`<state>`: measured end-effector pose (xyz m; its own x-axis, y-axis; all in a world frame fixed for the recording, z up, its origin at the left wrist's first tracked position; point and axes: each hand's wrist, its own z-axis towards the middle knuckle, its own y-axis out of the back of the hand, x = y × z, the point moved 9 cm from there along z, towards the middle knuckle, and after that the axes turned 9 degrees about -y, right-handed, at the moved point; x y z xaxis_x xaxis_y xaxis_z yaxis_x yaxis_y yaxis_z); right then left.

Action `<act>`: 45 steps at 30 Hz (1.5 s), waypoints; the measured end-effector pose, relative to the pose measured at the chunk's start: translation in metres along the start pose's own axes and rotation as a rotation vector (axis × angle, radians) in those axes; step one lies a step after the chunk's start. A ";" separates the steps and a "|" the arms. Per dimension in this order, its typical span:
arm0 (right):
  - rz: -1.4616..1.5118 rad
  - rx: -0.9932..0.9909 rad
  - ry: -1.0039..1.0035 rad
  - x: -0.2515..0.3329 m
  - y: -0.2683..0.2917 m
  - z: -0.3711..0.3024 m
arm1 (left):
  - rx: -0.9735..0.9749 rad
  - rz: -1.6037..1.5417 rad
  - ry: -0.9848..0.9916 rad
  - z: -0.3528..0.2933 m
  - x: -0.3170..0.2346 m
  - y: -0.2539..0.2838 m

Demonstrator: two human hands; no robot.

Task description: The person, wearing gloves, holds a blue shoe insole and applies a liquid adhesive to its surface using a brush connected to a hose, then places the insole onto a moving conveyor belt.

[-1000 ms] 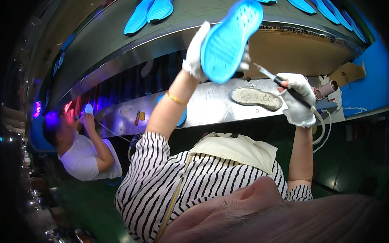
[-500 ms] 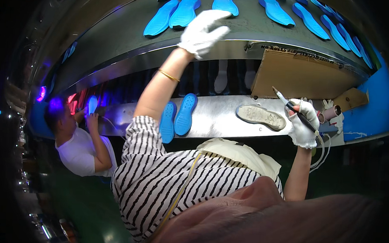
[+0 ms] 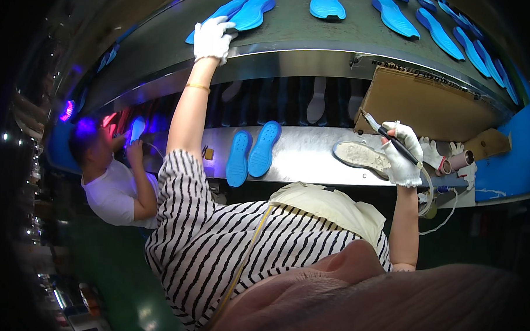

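Observation:
My left hand [image 3: 213, 41], in a white glove, reaches over the raised belt. Its fingers bend around a blue shoe sole [image 3: 225, 10], partly hidden under the glove. A second blue sole [image 3: 253, 12] lies right against that one. My right hand [image 3: 404, 153], gloved with some fingertips bare, is closed around a dark pen-shaped tool [image 3: 400, 148] with a pale, pointed tip and a cable or tube behind. Below the tool, a grey-white sole-shaped form [image 3: 359, 154] lies on the metal bench [image 3: 300, 152]. Two blue perforated soles [image 3: 262, 149] rest side by side left of it.
More blue soles [image 3: 440, 34] are spread over the dark belt [image 3: 304, 35]. A cardboard sheet [image 3: 422, 107] leans below its metal edge. Spools [image 3: 465, 159] and white gloves [image 3: 432, 154] lie at the bench's right end. At left, a co-worker [image 3: 115, 183] handles a blue sole.
My left hand has moved left and come down onto the leftmost of the nearby soles. The right hand still holds the pen-shaped tool, now nearer the grey-white form. The view has shifted slightly.

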<state>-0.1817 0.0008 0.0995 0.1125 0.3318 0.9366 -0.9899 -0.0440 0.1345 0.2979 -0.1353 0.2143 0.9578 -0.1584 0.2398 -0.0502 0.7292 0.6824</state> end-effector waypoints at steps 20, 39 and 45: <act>0.456 -0.014 -0.399 -0.045 -0.007 -0.012 | 0.402 -2.816 0.962 -0.136 -0.300 -0.001; 0.271 0.164 -0.099 0.021 -0.074 -0.026 | 0.046 -2.640 1.116 -0.157 -0.360 0.004; -0.061 0.107 0.173 0.044 -0.078 -0.041 | 0.160 -2.604 1.109 -0.161 -0.347 -0.002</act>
<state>-0.1026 0.0573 0.1173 0.1462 0.4930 0.8576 -0.9660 -0.1155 0.2312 0.0106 0.0255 0.0189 -0.8332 0.1253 -0.5386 0.5338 -0.0718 -0.8426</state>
